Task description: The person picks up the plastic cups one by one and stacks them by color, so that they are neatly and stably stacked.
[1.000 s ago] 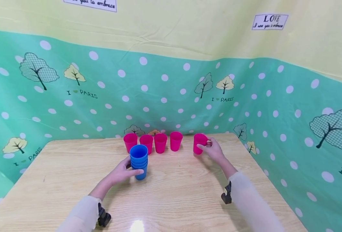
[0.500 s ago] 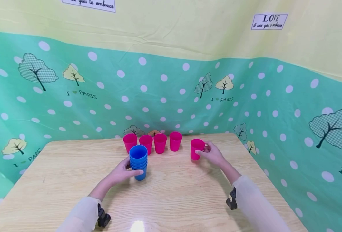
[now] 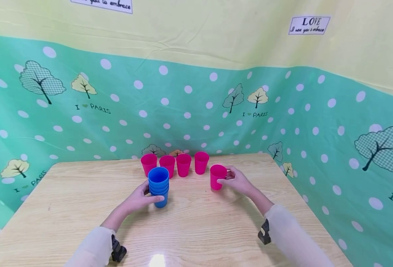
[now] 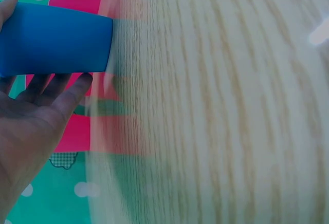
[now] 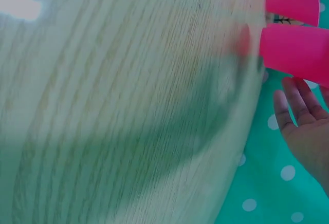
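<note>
My left hand grips a stack of several nested blue cups, thumb across the near side and fingers behind. In the left wrist view the lowest blue cup lies between thumb and fingers. My right hand holds one pink cup upright, with the thumb on its near side. The right wrist view shows this pink cup beside the fingers; its base looks close to the tabletop, but I cannot tell whether it touches.
Several pink cups stand upright in a row along the back of the wooden table. The blue stack partly hides the left ones. A green polka-dot cloth hangs behind and to the right of the table.
My right hand has brought its pink cup leftward and nearer to me, away from the back edge. The left hand and the blue stack have stayed almost still.
</note>
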`<act>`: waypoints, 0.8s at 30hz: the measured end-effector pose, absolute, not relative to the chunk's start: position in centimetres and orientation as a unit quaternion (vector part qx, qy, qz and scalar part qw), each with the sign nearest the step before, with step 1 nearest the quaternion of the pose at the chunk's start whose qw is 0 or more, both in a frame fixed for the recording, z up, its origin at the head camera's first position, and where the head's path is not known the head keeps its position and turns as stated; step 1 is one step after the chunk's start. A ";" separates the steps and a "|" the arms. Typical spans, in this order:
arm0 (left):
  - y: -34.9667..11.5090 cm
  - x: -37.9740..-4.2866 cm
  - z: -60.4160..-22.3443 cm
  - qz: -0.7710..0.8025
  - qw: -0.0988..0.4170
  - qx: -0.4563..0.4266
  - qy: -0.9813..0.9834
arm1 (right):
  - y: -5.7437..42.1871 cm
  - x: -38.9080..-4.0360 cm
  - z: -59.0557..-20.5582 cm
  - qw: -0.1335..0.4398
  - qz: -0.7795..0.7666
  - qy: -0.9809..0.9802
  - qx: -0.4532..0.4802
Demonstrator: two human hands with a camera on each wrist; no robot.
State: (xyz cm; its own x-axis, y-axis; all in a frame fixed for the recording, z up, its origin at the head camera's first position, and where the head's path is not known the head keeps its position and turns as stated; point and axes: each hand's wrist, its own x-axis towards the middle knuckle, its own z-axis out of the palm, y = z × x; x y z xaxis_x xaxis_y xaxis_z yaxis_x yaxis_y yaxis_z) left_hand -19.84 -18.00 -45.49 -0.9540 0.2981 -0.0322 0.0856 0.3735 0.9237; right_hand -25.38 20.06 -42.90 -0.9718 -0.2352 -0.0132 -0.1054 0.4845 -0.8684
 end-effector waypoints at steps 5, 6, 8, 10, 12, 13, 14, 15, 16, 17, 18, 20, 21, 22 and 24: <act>-18.1 -19.8 -45.6 0.549 0.094 0.120 0.822 | 19.4 -25.1 -43.1 0.081 -0.505 0.852 -0.114; -18.1 -19.8 -45.6 0.549 0.093 0.120 0.822 | 19.2 -25.0 -43.1 0.085 -0.508 0.849 -0.116; -18.1 -19.8 -45.6 0.549 0.094 0.119 0.822 | 18.9 -24.7 -42.8 0.092 -0.517 0.842 -0.124; -18.1 -19.8 -45.5 0.549 0.096 0.119 0.822 | 18.5 -24.1 -42.3 0.099 -0.523 0.836 -0.133; -18.1 -19.9 -45.6 0.549 0.097 0.118 0.822 | 18.1 -23.5 -41.6 0.104 -0.526 0.831 -0.144; -18.1 -19.9 -45.6 0.549 0.098 0.118 0.822 | 17.9 -23.2 -41.2 0.107 -0.526 0.830 -0.150; -18.1 -19.9 -45.6 0.549 0.098 0.118 0.822 | 17.7 -22.9 -40.8 0.110 -0.525 0.830 -0.153; -18.1 -19.9 -45.6 0.550 0.098 0.118 0.821 | 17.5 -22.7 -40.5 0.113 -0.522 0.831 -0.157; -18.1 -19.9 -45.5 0.550 0.098 0.119 0.821 | 17.3 -22.5 -40.3 0.116 -0.518 0.833 -0.159; -18.1 -19.9 -45.5 0.551 0.098 0.119 0.820 | 17.1 -22.3 -40.1 0.116 -0.514 0.835 -0.161; -18.1 -19.9 -45.5 0.551 0.097 0.119 0.820 | 17.0 -22.3 -40.1 0.118 -0.510 0.837 -0.160; -18.1 -19.8 -45.5 0.550 0.097 0.120 0.821 | 16.8 -22.4 -40.3 0.122 -0.507 0.839 -0.157; -18.1 -19.8 -45.6 0.550 0.097 0.119 0.821 | 16.7 -22.5 -40.5 0.123 -0.506 0.839 -0.159; -18.1 -19.8 -45.6 0.549 0.096 0.119 0.822 | 16.7 -22.7 -41.0 0.124 -0.507 0.839 -0.157; -18.1 -19.9 -45.6 0.548 0.096 0.118 0.822 | 16.8 -23.2 -42.0 0.128 -0.513 0.835 -0.154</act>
